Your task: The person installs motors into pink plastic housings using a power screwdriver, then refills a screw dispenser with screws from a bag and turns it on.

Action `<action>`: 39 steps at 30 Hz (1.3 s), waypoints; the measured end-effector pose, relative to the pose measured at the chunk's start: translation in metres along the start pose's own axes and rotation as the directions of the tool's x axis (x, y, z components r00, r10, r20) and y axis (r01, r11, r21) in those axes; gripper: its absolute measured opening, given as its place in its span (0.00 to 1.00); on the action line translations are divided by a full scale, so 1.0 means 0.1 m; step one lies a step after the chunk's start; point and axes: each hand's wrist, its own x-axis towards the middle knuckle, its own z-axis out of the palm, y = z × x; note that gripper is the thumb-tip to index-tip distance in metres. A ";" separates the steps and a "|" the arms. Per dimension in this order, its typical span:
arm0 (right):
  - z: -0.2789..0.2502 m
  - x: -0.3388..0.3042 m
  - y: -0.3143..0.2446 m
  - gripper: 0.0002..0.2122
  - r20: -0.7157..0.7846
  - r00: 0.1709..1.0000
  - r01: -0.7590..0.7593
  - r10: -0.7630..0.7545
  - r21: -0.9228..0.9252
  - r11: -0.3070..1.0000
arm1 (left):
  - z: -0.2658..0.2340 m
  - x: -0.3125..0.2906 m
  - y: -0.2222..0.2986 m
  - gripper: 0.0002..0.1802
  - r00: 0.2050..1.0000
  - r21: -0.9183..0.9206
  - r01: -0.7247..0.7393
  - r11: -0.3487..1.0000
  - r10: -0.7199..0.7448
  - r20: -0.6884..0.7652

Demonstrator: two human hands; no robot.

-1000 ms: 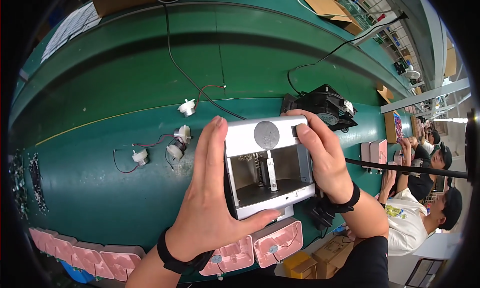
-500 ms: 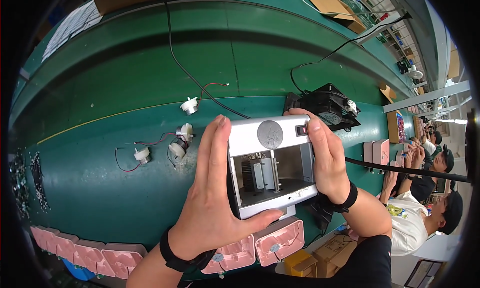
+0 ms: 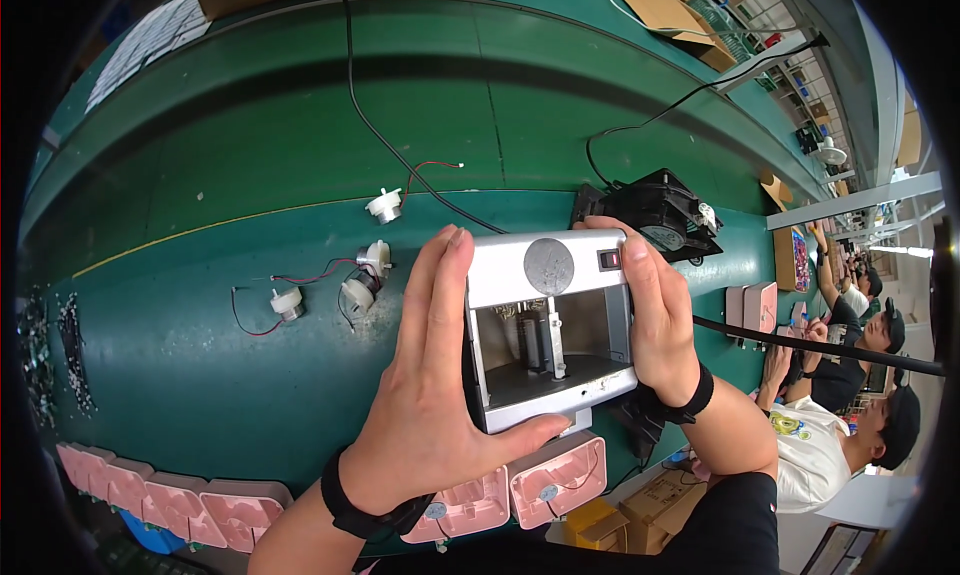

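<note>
Both hands grip a silver, box-shaped machine (image 3: 555, 413) that looks like a screw feeder. My left hand (image 3: 425, 385) wraps its left side, fingers along the edge and thumb across the lower front. On the opposite side is my right hand (image 3: 657, 310), thumb beside a small rocker switch (image 3: 609, 260). A round grey disc (image 3: 549, 266) sits on the top face. Through the rectangular window, an upright metal part (image 3: 556, 343) stands in a dark hollow. The fingertips behind the casing are hidden.
Small white motors (image 3: 286, 303) with thin wires lie left on the green bench (image 3: 200, 365). A black fan-like unit (image 3: 660, 215) stands behind my right hand. Pink plastic shells (image 3: 558, 480) line the near edge. Black cables cross the bench. Co-workers (image 3: 810, 445) sit at the right.
The metal part inside the machine's window has turned and now shows narrower. The machine and both hands sit slightly further right in the picture, with the grip unchanged. A co-worker's arm has moved.
</note>
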 end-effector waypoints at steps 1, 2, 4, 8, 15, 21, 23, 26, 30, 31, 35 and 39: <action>0.00 0.00 0.00 0.25 0.004 1.000 0.005 -0.005 -0.011 1.000 | 0.00 0.00 0.00 0.77 1.000 -0.005 0.002 1.000 -0.002 -0.001; 0.00 0.01 0.00 0.25 0.007 1.000 0.010 -0.010 -0.021 1.000 | 0.00 0.00 0.00 0.77 1.000 -0.010 0.005 1.000 -0.005 -0.002; 0.00 0.01 -0.01 0.25 0.004 1.000 0.006 -0.006 -0.017 1.000 | 0.00 0.00 0.01 0.77 1.000 -0.011 0.003 1.000 -0.003 -0.004; 0.01 0.01 -0.01 0.25 -0.003 1.000 -0.003 0.003 -0.009 1.000 | -0.01 0.01 0.01 0.76 1.000 -0.013 0.005 1.000 -0.005 -0.005; 0.00 0.00 0.00 0.25 0.012 1.000 -0.002 0.002 -0.019 1.000 | -0.01 0.00 0.00 0.75 1.000 -0.022 0.010 1.000 -0.010 -0.002; 0.01 -0.02 0.00 0.24 0.005 1.000 0.001 -0.001 0.026 1.000 | -0.01 -0.02 0.02 0.75 1.000 -0.026 0.024 0.999 -0.024 0.000; 0.00 -0.02 0.01 0.24 0.009 1.000 0.006 -0.006 0.041 0.999 | -0.01 -0.02 0.03 0.76 1.000 -0.023 0.020 1.000 -0.020 -0.004; 0.01 0.01 0.05 0.22 -0.016 1.000 0.020 -0.019 0.051 0.998 | -0.03 0.04 -0.01 0.75 0.999 -0.045 -0.047 0.998 0.047 -0.018; 0.12 -0.07 -0.03 0.20 0.033 0.978 -0.201 0.207 0.438 0.876 | -0.16 0.07 -0.06 0.74 0.993 -0.069 -0.036 0.997 0.044 0.112; 0.14 -0.08 -0.04 0.20 0.031 0.980 -0.190 0.197 0.442 0.877 | -0.17 0.06 -0.03 0.74 0.993 -0.060 -0.044 0.997 0.051 0.109; 0.18 -0.11 -0.09 0.20 -0.040 0.989 -0.118 0.140 0.346 0.931 | -0.19 0.03 0.05 0.73 0.995 -0.045 -0.032 0.998 0.036 0.098; 0.18 -0.24 -0.13 0.19 -0.103 0.994 0.003 0.028 0.281 0.960 | -0.16 -0.07 0.09 0.72 0.989 0.002 -0.130 0.991 0.130 0.071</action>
